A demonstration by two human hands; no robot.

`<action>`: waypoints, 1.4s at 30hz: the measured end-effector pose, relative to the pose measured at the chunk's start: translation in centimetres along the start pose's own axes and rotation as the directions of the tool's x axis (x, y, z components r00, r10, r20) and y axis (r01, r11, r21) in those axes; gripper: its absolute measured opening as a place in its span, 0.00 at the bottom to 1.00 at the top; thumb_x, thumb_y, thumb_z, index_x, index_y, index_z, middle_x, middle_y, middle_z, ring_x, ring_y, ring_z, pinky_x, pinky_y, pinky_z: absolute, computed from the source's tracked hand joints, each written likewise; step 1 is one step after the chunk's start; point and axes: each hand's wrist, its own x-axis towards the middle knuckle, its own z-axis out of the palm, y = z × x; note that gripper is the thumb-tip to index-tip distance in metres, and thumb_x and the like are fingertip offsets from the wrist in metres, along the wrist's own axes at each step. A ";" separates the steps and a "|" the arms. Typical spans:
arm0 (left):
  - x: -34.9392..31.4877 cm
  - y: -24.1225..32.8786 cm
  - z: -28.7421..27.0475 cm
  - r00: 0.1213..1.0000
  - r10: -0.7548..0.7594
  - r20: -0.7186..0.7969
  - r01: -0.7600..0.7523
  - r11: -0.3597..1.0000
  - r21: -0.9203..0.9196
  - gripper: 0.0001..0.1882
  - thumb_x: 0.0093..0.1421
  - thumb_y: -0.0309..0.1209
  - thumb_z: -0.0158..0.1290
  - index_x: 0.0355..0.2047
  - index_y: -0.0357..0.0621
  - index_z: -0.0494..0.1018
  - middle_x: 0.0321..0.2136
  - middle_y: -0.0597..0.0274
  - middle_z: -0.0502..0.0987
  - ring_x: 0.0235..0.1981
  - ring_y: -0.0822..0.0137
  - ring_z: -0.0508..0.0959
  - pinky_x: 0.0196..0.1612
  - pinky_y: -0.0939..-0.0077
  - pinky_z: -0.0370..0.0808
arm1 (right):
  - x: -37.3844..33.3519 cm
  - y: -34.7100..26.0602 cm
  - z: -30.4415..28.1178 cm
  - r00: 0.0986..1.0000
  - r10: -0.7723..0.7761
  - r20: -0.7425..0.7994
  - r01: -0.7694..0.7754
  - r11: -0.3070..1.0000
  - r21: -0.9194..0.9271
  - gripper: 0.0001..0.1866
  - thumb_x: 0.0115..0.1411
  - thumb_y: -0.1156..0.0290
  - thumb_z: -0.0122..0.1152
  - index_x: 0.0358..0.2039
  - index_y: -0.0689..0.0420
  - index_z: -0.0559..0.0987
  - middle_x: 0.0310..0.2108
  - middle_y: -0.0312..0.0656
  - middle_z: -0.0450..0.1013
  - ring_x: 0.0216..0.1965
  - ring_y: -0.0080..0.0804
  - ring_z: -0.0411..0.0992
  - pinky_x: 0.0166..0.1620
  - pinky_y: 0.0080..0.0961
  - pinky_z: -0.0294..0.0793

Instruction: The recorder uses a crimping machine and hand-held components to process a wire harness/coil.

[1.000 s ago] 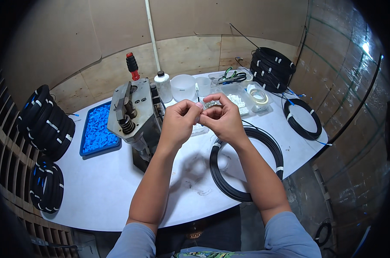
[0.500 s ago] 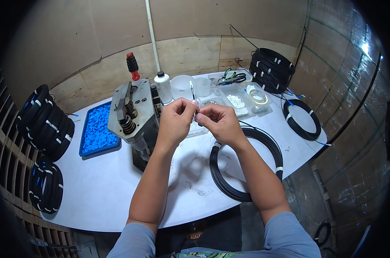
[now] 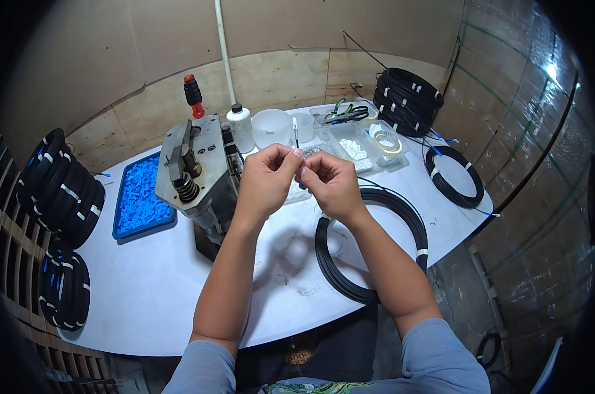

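Black cable coils [image 3: 67, 197] stand stacked at the far left, bound with white bands and some showing blue ends, so they look finished as far as can be judged; a lower bundle [image 3: 81, 289] beside the tabletop's [image 3: 153, 302] left edge looks the same. Next comes a blue tray [image 3: 146, 233] filled with loose blue pieces [image 3: 140, 197], then a metal press [image 3: 209, 148], with neither hand on it. Over the middle of the tabletop, the left hand [image 3: 264, 184] is raised with its forearm reaching up and inward, wrist bent, thumb and forefinger pinching a thin dark cable end [image 3: 297, 139] whose white tip [image 3: 295, 123] points upward and away from the body. Right of it, the right hand [image 3: 333, 187] mirrors that pose, its fingers [image 3: 310, 172] curled and drawn together just below the left thumb; they seem to grip the same cable, though what lies between them is too small to tell. The white tip is in place, but no blue piece shows on it; whether anything remains to be fitted cannot be told. Beneath the right forearm lies a larger black coil [image 3: 337, 279], a white band on its right side. Farther right, a small banded coil [image 3: 439, 180] with blue ends appears complete.
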 end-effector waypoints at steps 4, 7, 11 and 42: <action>0.1 -0.4 -0.3 1.000 -0.013 0.016 0.013 1.000 0.006 0.12 0.66 0.32 0.59 0.32 0.33 0.80 0.23 0.66 0.80 0.24 0.79 0.73 0.28 0.81 0.70 | -0.2 0.7 0.2 1.000 -0.010 -0.030 0.011 1.000 0.016 0.05 0.66 0.73 0.65 0.35 0.61 0.80 0.30 0.34 0.79 0.29 0.16 0.73 0.34 0.16 0.73; 0.1 -0.6 0.1 0.998 -0.065 0.025 0.066 0.998 -0.013 0.12 0.66 0.34 0.60 0.31 0.37 0.80 0.22 0.70 0.77 0.24 0.80 0.72 0.30 0.82 0.69 | -0.5 0.6 0.0 1.000 -0.008 -0.014 0.008 0.999 -0.032 0.05 0.66 0.72 0.65 0.34 0.61 0.80 0.30 0.34 0.79 0.29 0.16 0.73 0.34 0.16 0.73; 0.1 -0.7 0.0 0.999 -0.025 0.030 0.025 0.999 0.020 0.12 0.66 0.32 0.59 0.32 0.33 0.80 0.23 0.65 0.80 0.24 0.79 0.74 0.28 0.81 0.70 | -0.5 0.8 0.2 0.997 -0.040 -0.062 0.040 0.999 -0.014 0.04 0.64 0.75 0.65 0.32 0.61 0.81 0.27 0.31 0.79 0.27 0.10 0.71 0.31 0.13 0.71; 0.6 -0.8 -1.4 0.987 -0.113 0.113 0.115 0.993 -0.013 0.11 0.67 0.31 0.58 0.35 0.32 0.80 0.25 0.64 0.81 0.26 0.78 0.75 0.29 0.80 0.71 | 0.0 1.0 0.5 1.000 0.020 -0.014 -0.018 0.989 0.148 0.07 0.67 0.72 0.64 0.34 0.63 0.81 0.26 0.38 0.80 0.25 0.17 0.73 0.30 0.17 0.72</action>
